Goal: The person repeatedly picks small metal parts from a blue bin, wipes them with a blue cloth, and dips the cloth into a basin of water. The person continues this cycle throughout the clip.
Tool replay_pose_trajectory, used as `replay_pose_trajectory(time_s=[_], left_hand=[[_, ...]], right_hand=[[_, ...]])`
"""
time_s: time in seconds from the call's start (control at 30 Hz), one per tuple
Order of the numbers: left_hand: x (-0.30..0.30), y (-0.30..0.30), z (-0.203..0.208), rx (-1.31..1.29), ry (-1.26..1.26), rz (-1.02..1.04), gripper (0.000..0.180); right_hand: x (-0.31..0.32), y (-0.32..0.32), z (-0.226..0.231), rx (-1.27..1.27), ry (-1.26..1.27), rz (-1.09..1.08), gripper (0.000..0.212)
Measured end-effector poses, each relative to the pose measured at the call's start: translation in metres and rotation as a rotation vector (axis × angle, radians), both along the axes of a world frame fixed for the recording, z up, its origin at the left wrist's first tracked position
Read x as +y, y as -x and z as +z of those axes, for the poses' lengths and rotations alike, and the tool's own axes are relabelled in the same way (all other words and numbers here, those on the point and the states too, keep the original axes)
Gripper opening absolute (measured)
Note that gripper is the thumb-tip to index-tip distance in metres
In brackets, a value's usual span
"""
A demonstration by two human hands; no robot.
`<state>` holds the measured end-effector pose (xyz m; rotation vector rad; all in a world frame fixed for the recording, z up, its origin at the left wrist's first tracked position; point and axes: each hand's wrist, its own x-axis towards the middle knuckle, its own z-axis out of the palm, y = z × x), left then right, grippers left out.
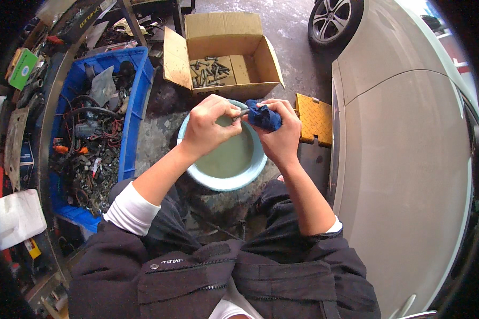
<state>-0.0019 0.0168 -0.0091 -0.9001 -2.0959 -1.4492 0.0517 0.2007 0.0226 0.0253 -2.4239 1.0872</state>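
Here's the metal rod [243, 113], up over the basin [223, 185] of cloudy water [226, 159], its long axis nearly sideways! The left hand [205, 126] pinches the near-left end; the other points right and slightly away from the body, into a blue cloth [264, 117] gripped by the right hand [283, 133]. Beyond them, bolts [218, 69] lie in a cardboard box [223, 25].

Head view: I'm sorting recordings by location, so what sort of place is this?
Most likely a vehicle repair workshop: a pale car stands on the right, a blue crate of jumbled parts is on the left, and a cardboard box holds bolt-like metal pieces.
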Motion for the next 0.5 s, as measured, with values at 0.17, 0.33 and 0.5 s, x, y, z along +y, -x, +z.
replay_pose_trajectory(time_s=[0.17,0.33,0.5], left_hand=[[0.003,-0.001,0.002,0.034,-0.026,0.018,0.024],[-0.002,-0.001,-0.002,0.058,0.040,0.002,0.025],[-0.008,0.005,0.001,0.126,0.096,-0.084,0.025]], right_hand=[[-0.002,-0.001,-0.003,0.057,0.061,-0.019,0.035],[0.008,0.004,-0.005,0.056,0.049,0.101,0.035],[0.011,0.003,-0.009,-0.015,0.075,0.137,0.038]])
